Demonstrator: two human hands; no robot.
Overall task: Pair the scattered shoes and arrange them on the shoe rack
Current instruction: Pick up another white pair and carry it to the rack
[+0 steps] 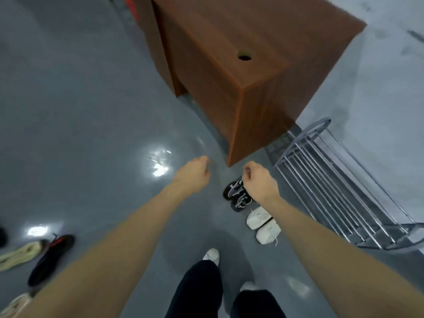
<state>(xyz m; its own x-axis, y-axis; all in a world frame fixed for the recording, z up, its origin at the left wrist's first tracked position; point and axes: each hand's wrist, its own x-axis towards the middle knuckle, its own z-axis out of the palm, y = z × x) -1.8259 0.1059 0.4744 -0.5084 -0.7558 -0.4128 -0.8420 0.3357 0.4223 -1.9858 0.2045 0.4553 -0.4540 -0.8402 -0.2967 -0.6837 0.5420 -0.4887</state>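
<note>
Two pairs are found already matched on the floor beside the shoe rack (339, 191): a black pair with white markings (236, 196), partly hidden behind the right hand (259, 180), and a white pair (263, 226) just nearer, the shoes of each pair touching side by side. The rack, a grey metal frame of parallel bars, is seen to the right of both pairs and carries no shoe on the bars in view. At the near left, well apart from the rack, unpaired shoes remain scattered: a black shoe with a red heel (50, 260), a pale yellowish shoe (20, 253) touching it, and another pale shoe (16, 304) cut by the frame edge.

Both hands are held out above the floor with nothing in them. The left hand (195, 173) is loosely curled; the right hand is likewise curled, over the black pair but not in contact with it.

The step in hand is judged to be lifting a matched pair onto the rack. It is recommended that one shoe be taken in each hand, or both pinched together at the heels, and that the soles be laid squarely across at least two bars so that neither shoe tips through. The brown wooden cabinet (252, 65), standing close against the far end of the rack, should be allowed for in the reach. The loose shoes at the left are judged to need matching afterwards
</note>
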